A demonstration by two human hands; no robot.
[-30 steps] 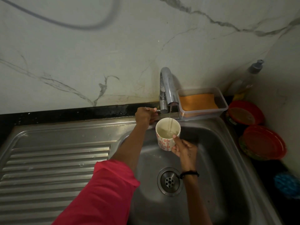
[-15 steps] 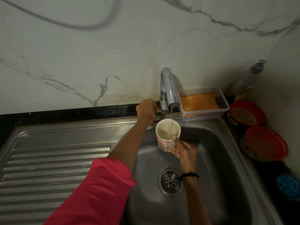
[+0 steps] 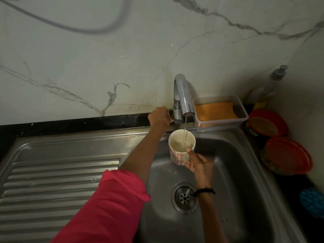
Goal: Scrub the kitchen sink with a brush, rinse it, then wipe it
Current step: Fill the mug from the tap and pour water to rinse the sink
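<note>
The steel sink (image 3: 233, 172) has a round drain (image 3: 184, 198) in its basin and a chrome tap (image 3: 182, 95) at the back. A thin stream of water runs from the spout into a white mug with red flowers (image 3: 178, 155), partly filled. My right hand (image 3: 198, 163) grips the mug by its side, holding it upright over the basin under the spout. My left hand (image 3: 158, 117) is curled round the tap's handle just left of the tap base. No brush is in view.
A ribbed draining board (image 3: 52, 181) lies to the left. A clear plastic box (image 3: 242, 109) with an orange cloth (image 3: 214, 110) stands right of the tap. Two red lids or plates (image 3: 287, 155), a pump bottle (image 3: 273, 85) and a blue scrubber (image 3: 312, 200) sit along the right counter.
The mug stays under the running tap while water keeps flowing in. Both hands hold almost the same places; the left arm has shifted slightly upward.
</note>
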